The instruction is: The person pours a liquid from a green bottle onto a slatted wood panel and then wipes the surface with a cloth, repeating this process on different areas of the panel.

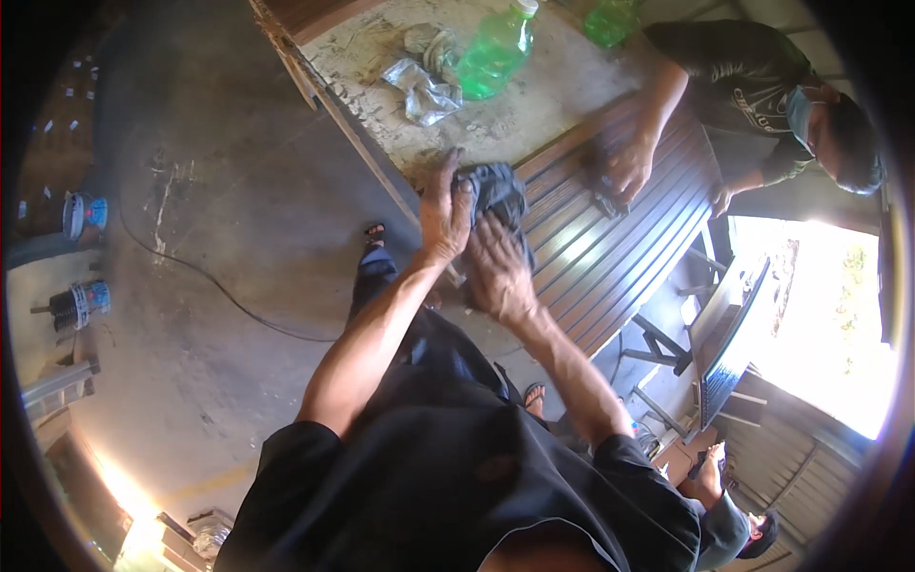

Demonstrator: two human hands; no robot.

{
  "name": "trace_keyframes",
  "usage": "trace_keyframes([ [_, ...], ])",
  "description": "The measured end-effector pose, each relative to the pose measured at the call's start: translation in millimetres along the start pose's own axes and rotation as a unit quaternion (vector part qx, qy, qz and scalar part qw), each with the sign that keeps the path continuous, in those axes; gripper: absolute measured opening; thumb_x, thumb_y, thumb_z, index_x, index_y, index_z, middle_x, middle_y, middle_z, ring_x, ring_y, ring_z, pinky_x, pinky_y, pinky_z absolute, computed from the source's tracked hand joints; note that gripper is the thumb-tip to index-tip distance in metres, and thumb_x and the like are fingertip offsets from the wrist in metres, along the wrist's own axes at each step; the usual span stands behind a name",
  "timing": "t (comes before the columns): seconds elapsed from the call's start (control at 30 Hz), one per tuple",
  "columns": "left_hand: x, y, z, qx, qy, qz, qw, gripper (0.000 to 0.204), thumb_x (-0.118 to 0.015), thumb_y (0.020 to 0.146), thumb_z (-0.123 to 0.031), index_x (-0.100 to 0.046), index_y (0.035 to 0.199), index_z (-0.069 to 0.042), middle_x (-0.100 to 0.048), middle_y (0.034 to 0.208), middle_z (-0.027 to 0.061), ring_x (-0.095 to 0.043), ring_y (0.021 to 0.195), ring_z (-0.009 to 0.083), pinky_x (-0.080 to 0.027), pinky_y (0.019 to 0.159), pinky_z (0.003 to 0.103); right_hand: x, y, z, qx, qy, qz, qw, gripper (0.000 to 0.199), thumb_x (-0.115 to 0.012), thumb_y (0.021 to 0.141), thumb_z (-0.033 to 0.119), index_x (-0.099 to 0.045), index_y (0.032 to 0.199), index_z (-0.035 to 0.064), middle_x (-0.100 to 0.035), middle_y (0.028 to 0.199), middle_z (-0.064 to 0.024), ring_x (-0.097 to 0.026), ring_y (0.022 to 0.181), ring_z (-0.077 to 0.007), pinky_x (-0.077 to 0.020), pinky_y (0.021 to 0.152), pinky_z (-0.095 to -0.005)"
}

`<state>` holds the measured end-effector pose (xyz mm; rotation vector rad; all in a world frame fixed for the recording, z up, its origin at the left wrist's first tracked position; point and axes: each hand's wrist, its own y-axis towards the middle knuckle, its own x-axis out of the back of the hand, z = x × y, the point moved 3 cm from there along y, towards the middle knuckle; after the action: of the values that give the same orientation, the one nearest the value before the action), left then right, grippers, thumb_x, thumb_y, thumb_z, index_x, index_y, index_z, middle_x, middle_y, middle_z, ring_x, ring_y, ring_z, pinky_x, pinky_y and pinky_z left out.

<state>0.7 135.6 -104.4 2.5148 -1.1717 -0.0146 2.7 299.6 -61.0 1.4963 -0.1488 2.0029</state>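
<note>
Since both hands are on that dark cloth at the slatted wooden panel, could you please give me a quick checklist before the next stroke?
1. Left hand gripping the dark cloth: ok.
2. Right hand pressing the cloth onto the slatted wooden panel: ok.
3. Co-worker's hand off the panel: not ok, it rests further along.
4. Green bottle away from the cloth: ok.
5. Crumpled plastic bag away from the hands: ok.
6. Panel steady on its support: cannot tell.

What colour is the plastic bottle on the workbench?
The plastic bottle is translucent bright green with a white cap, lying tilted on the workbench; the head view shows it.
</note>
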Motion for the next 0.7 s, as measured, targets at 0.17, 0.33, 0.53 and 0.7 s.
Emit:
trace_keyframes([
  [0.17, -8, 8, 3, 0.074, -0.132, 0.008, 0.988, 0.05, -0.051, 0.116, -0.029, -0.053, 0.154, 0.002, -0.066, 0.149, 0.0214, -0.063, 0.136, 0.0327, -0.047, 0.116, 0.041, 25, 52, -109, -0.129, -0.032, -0.046, 0.99, 0.054, -0.061, 0.093, 0.003, -0.059, 0.147, -0.0035, -0.061, 0.144, -0.032, -0.058, 0.135, -0.0506, -0.0478, 0.117, -0.0521],
  [0.33, 24, 18, 23, 0.197, -0.352, -0.008, 0.915, 0.049, -0.049, 0.117, -0.028, -0.054, 0.15, 0.007, -0.071, 0.141, 0.0185, -0.064, 0.132, 0.0231, -0.044, 0.118, 0.038, -13, 25, 3, -0.008, -0.028, -0.066, 0.997, 0.047, -0.068, 0.091, 0.004, -0.064, 0.137, -0.0035, -0.064, 0.137, -0.0297, -0.061, 0.129, -0.0501, -0.0491, 0.112, -0.0547],
  [0.53, 17, 30, 16, 0.257, -0.449, 0.003, 0.856, 0.05, -0.051, 0.114, -0.024, -0.051, 0.149, 0.011, -0.066, 0.144, 0.0272, -0.061, 0.139, 0.0335, -0.042, 0.124, 0.046, 10, 31, -50, -0.023, -0.04, -0.038, 0.998, 0.045, -0.069, 0.085, 0.004, -0.066, 0.129, -0.0048, -0.066, 0.122, -0.0271, -0.065, 0.115, -0.0458, -0.0536, 0.102, -0.0527],
  [0.7, 30, 26, 32, 0.266, -0.446, -0.007, 0.855, 0.049, -0.052, 0.113, -0.025, -0.054, 0.147, 0.011, -0.068, 0.142, 0.0279, -0.063, 0.136, 0.0348, -0.043, 0.124, 0.047, -11, 15, 38, 0.019, -0.036, -0.051, 0.998, 0.051, -0.067, 0.086, 0.003, -0.067, 0.136, -0.0052, -0.06, 0.148, -0.0303, -0.055, 0.142, -0.0463, -0.0429, 0.122, -0.0531],
])
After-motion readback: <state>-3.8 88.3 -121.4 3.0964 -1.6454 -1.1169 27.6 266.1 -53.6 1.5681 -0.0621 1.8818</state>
